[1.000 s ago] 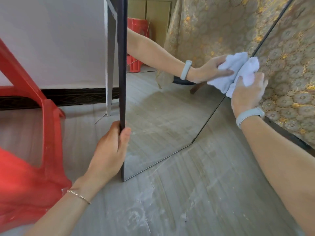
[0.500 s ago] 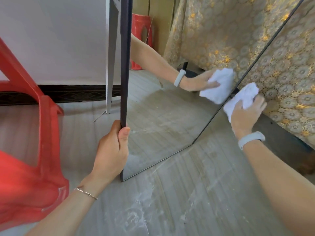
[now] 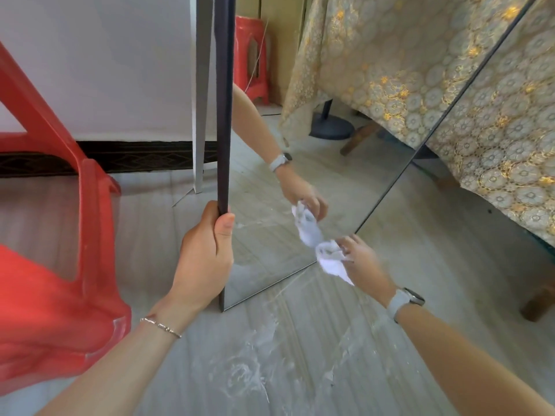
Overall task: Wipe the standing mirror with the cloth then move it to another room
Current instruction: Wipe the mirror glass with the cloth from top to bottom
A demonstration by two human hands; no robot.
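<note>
The standing mirror (image 3: 345, 163) has a dark frame and stands on the floor, its glass facing right and reflecting the floor, my arm and the patterned cloth. My left hand (image 3: 204, 253) grips the dark left edge of the frame low down, thumb on the front. My right hand (image 3: 360, 262) holds a crumpled white cloth (image 3: 330, 261) against the glass near the mirror's bottom right corner. The cloth's reflection shows just above it in the glass.
A red plastic chair (image 3: 60, 235) stands close on the left. A table draped in a gold patterned cloth (image 3: 495, 151) is on the right, with wooden legs below. A red stool (image 3: 250, 55) stands by the back wall. The floor has white smears.
My right hand has carried the cloth down the glass from the upper right edge to the bottom right corner. My left hand kept its grip on the frame.
</note>
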